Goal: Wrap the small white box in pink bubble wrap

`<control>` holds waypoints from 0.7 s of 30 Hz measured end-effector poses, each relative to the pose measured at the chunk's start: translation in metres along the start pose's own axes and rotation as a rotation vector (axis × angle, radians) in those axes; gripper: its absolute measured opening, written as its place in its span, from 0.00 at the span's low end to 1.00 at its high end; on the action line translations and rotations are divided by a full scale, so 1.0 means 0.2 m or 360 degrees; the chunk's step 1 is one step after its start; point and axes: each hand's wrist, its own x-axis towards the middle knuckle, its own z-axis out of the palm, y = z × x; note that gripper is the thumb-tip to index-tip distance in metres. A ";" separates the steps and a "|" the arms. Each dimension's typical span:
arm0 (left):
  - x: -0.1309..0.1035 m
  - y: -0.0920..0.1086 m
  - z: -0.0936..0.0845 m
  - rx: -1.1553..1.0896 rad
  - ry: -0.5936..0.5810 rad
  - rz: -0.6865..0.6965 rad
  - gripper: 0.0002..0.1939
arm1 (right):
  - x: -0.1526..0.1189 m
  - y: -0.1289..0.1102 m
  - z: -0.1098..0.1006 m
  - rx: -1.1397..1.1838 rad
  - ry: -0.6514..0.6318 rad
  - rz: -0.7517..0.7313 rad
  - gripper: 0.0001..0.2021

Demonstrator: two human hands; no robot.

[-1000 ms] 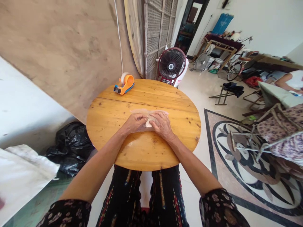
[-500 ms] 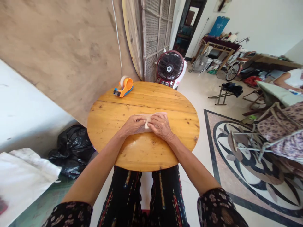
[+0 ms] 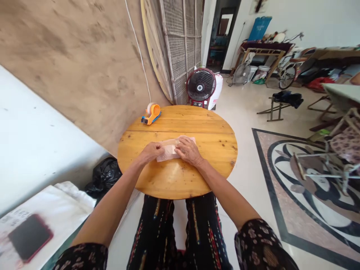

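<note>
A pale pink, partly see-through wrap (image 3: pixel 168 150) lies flat on the round wooden table (image 3: pixel 174 180), with a small whitish patch near its middle. At the wrap's left end, my left hand (image 3: pixel 153 150) has its fingers pinched together on the edge. My right hand (image 3: pixel 189 150) rests over the right part, fingers bent and somewhat apart, pressing on it; its palm hides some of the wrap. An orange and blue tape dispenser (image 3: pixel 152 113) with a roll of tape stands at the table's back left edge.
Behind the table stands a dark red fan (image 3: pixel 200 87). A white cord (image 3: pixel 137 47) hangs along the wall at the back left. Black plastic bags (image 3: pixel 105 174) and a phone (image 3: pixel 30 237) on white sheeting are at the left. A folding stool (image 3: pixel 277 108) stands right.
My left hand has moved left, away from my right hand, uncovering more of the wrap. The view has turned left, so the phone now shows.
</note>
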 end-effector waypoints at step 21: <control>-0.05 0.12 0.07 -0.0365 0.0045 -0.1104 0.23 | -0.01 0.03 0.02 0.0001 0.0079 -0.0113 0.07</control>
